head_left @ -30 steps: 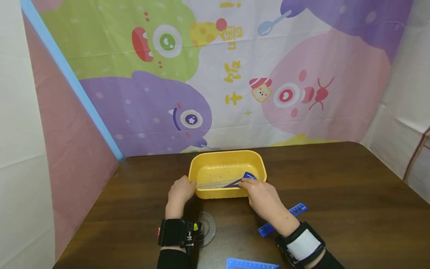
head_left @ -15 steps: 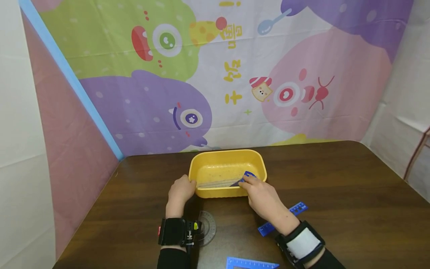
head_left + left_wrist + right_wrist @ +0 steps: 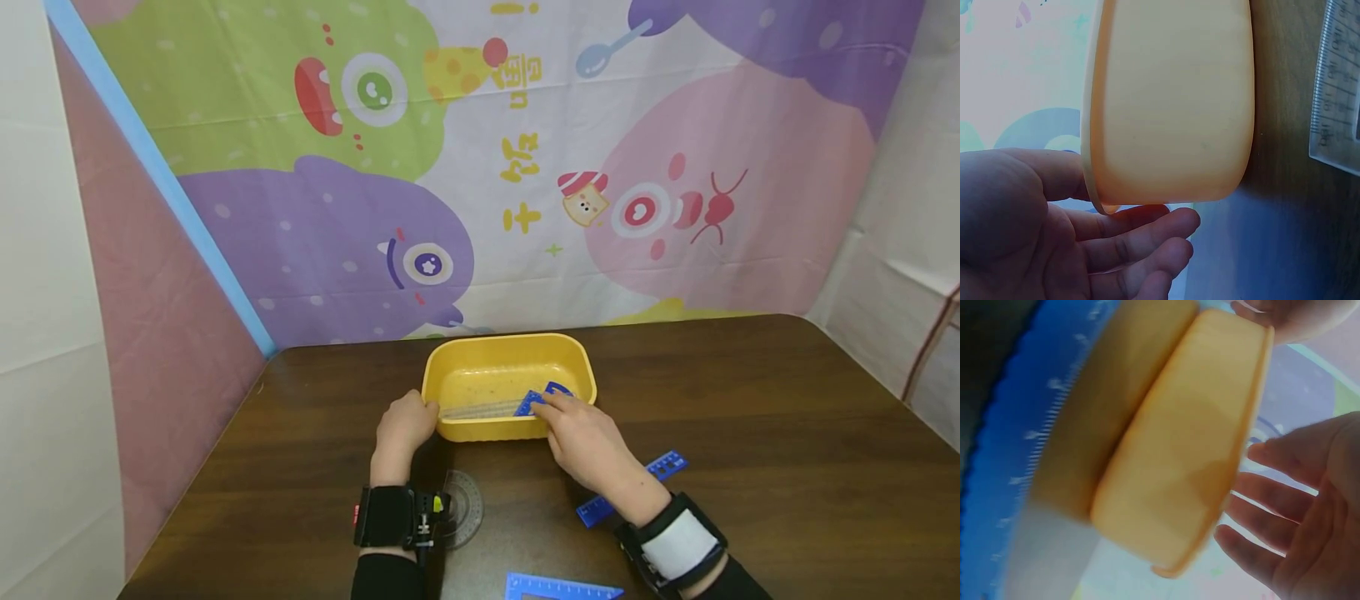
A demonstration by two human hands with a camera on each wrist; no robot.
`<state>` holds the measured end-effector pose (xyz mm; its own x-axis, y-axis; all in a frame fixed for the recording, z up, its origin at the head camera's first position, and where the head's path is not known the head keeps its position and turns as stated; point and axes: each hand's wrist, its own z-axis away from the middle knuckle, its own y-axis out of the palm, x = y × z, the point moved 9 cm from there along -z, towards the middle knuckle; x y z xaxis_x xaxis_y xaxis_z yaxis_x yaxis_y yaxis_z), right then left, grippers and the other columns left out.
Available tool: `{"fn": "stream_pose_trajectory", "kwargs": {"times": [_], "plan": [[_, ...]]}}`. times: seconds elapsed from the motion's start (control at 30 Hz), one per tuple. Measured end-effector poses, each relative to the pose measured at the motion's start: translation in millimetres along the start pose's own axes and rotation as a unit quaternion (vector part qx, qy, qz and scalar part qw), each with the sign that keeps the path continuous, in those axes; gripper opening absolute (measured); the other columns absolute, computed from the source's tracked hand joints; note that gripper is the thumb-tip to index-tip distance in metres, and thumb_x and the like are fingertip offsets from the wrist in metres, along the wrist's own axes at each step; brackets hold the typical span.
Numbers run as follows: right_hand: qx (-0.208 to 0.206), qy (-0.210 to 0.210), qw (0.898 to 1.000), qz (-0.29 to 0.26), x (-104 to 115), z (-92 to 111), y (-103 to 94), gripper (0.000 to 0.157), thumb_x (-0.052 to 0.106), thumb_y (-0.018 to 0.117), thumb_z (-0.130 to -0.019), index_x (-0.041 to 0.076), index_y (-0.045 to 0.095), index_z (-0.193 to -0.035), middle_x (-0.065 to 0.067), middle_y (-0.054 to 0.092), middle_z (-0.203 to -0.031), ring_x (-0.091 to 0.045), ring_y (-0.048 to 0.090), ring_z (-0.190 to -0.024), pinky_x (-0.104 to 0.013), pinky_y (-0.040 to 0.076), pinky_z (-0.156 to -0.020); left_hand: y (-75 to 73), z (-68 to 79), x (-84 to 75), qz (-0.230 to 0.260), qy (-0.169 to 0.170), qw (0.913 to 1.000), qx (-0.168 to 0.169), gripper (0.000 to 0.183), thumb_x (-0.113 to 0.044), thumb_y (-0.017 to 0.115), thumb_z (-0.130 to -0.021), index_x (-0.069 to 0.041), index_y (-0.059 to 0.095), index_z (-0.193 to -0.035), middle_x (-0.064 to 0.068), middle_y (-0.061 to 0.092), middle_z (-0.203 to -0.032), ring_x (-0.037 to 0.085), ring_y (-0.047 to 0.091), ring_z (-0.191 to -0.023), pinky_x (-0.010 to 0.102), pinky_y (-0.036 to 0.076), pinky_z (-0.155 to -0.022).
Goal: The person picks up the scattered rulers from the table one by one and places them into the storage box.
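A yellow plastic bin (image 3: pixel 491 431) stands near the table's far edge. My left hand (image 3: pixel 407 423) grips its left front corner, thumb over the rim and fingers along the outside, as the left wrist view shows. At the right front my right hand (image 3: pixel 592 442) reaches over the rim, its fingertips pinching a blue set square (image 3: pixel 527 403) with white markings. Just behind the fingers shows another blue piece (image 3: pixel 557 388) with a curved edge. Clear, ruler-like pieces (image 3: pixel 480 411) lie along the bin's front inside wall. In the right wrist view the rim hides the right fingertips.
A clear protractor (image 3: pixel 467 510) lies beside the left wrist. Under the right forearm is a blue ruler (image 3: pixel 666 467), partly covered. A second blue set square (image 3: pixel 562 587) lies at the near edge of view. A patterned cloth (image 3: pixel 525 275) hangs directly behind the brown table (image 3: pixel 750 400).
The blue set square at my right fingertips has turned from a thin, edge-on strip to a broader face with white markings showing. Both hands and the bin have hardly moved.
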<state>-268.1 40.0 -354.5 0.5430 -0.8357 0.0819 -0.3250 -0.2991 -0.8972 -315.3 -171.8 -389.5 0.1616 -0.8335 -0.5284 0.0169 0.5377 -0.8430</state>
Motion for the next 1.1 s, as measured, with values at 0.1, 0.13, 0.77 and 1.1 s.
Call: {"fn": "stream_pose_trajectory", "kwargs": {"times": [0.1, 0.13, 0.77, 1.1], "plan": [[-0.011, -0.018, 1.000, -0.004, 7.0, -0.2, -8.3, 0.032, 0.014, 0.064, -0.080, 0.009, 0.065, -0.111, -0.008, 0.061, -0.117, -0.025, 0.056, -0.110, -0.038, 0.045, -0.088, -0.7, 0.4, -0.7, -0.002, -0.001, 1.0000, 0.001, 0.028, -0.022, 0.040, -0.089, 0.004, 0.051, -0.095, 0.008, 0.043, -0.069, 0.022, 0.045, -0.062, 0.031, 0.033, -0.053], [-0.013, -0.023, 1.000, -0.005, 9.7, -0.2, -11.2, 0.033, 0.015, 0.065, -0.079, 0.010, 0.064, -0.112, -0.008, 0.060, -0.117, -0.025, 0.057, -0.109, -0.038, 0.045, -0.089, -1.0, 0.5, -0.9, -0.003, -0.001, 1.0000, 0.001, 0.028, -0.022, 0.040, -0.089, 0.004, 0.051, -0.095, 0.008, 0.043, -0.069, 0.023, 0.045, -0.062, 0.031, 0.033, -0.053], [0.090, -0.130, 0.987, -0.018, 60.1, 15.4, -33.1, 0.051, 0.028, 0.065, -0.081, 0.012, 0.051, -0.127, -0.003, 0.056, -0.123, -0.019, 0.053, -0.113, -0.038, 0.042, -0.092, -0.7, 0.6, -1.3, 0.002, 0.005, 1.0000, -0.004, 0.027, -0.022, 0.041, -0.090, 0.003, 0.051, -0.091, 0.008, 0.041, -0.067, 0.022, 0.044, -0.060, 0.031, 0.032, -0.053], [0.213, -0.119, 0.967, -0.070, 68.7, 28.3, -28.9, 0.062, 0.034, 0.067, -0.079, 0.015, 0.045, -0.133, -0.001, 0.055, -0.124, -0.017, 0.052, -0.113, -0.035, 0.042, -0.091, -1.2, 1.3, -1.6, 0.000, 0.004, 1.0000, -0.006, 0.027, -0.022, 0.040, -0.089, 0.003, 0.051, -0.091, 0.008, 0.042, -0.067, 0.022, 0.045, -0.061, 0.031, 0.032, -0.053]]}}
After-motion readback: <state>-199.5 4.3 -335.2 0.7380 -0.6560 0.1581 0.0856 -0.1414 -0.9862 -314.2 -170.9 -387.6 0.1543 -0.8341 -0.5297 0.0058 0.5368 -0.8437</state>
